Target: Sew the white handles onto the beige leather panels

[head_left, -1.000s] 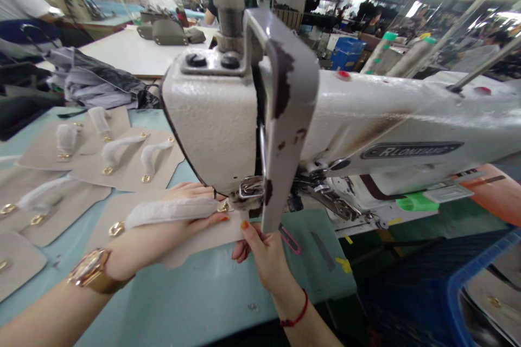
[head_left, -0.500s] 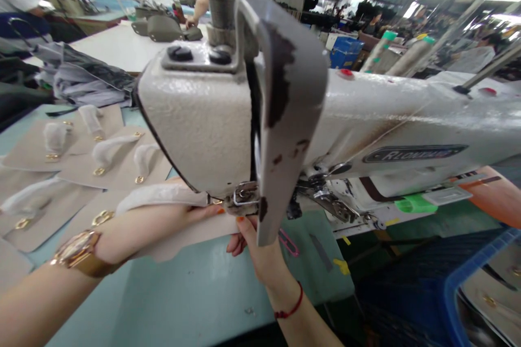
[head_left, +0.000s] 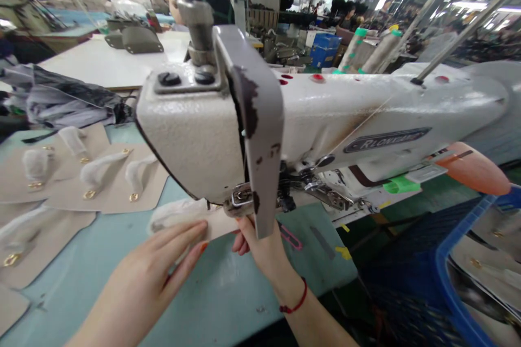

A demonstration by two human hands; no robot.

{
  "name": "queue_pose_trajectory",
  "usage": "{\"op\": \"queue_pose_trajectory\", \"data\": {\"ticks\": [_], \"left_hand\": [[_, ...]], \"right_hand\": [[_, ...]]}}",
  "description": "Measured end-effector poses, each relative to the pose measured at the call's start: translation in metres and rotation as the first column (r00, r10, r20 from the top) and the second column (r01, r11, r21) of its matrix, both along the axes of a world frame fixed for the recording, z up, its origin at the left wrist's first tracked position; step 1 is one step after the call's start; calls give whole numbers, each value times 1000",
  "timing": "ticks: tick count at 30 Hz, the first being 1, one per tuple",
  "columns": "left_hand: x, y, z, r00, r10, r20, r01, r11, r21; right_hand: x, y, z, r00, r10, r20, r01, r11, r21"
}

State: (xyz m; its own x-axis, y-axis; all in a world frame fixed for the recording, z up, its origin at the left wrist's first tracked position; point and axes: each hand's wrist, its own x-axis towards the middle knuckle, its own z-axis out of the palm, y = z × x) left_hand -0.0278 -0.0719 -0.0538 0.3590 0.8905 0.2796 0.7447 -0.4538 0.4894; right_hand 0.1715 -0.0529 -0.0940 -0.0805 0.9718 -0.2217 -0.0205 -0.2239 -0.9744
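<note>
A white industrial sewing machine [head_left: 325,114] fills the middle of the view. A beige leather piece [head_left: 217,225] with a white wrapped strap [head_left: 175,212] lies under the machine's head. My left hand [head_left: 158,268] rests flat on the near edge of that piece, fingers stretched toward the presser foot [head_left: 240,198]. My right hand [head_left: 260,249] pinches the piece just below the presser foot, fingers curled; its wrist wears a red cord.
Several more beige pieces [head_left: 101,181] with wrapped straps and gold rings lie on the pale blue table [head_left: 211,293] at left. A blue crate [head_left: 456,282] stands at lower right. Other people work at a white table [head_left: 106,65] behind.
My left hand has drawn back toward me and off the white strap, now lying flat at the piece's near edge. The view has shifted left and up. My right hand has stayed at the foot.
</note>
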Motion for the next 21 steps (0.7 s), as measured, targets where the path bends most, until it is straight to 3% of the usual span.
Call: {"op": "queue_pose_trajectory", "data": {"ticks": [1,3,4,6,8,9,10,12,14,17,21], "left_hand": [[7,-16,-9,993,41,108,-35,998,-57],[27,-38,-30,922,147,358,-18,941,-339],[39,-43,-40,830,261,494,19,870,-492],[62,-40,-54,523,526,671,162,711,-684],[79,-25,-58,258,650,715,303,648,-699],[84,-16,-57,193,660,726,343,648,-680],[86,-7,-54,177,652,738,366,652,-664],[86,5,-48,231,622,748,379,651,-658],[82,10,-45,286,622,729,342,645,-684],[77,9,-47,294,679,673,255,623,-740],[76,9,-46,316,680,662,239,618,-749]], "right_hand": [[0,-1,0,1000,-7,13,7,1000,14],[0,-1,1,999,-13,34,12,999,39],[1,-2,2,999,-8,43,6,999,51],[2,-2,2,998,5,67,-10,997,77],[4,-2,1,994,24,108,-35,994,102],[5,-2,0,991,31,127,-45,992,114],[6,-2,0,989,39,141,-57,990,126],[9,-3,0,987,62,145,-83,986,144],[12,-6,2,989,77,125,-96,983,159],[17,-14,2,991,88,96,-103,982,161],[25,-36,-19,983,119,141,-137,982,126]]}}
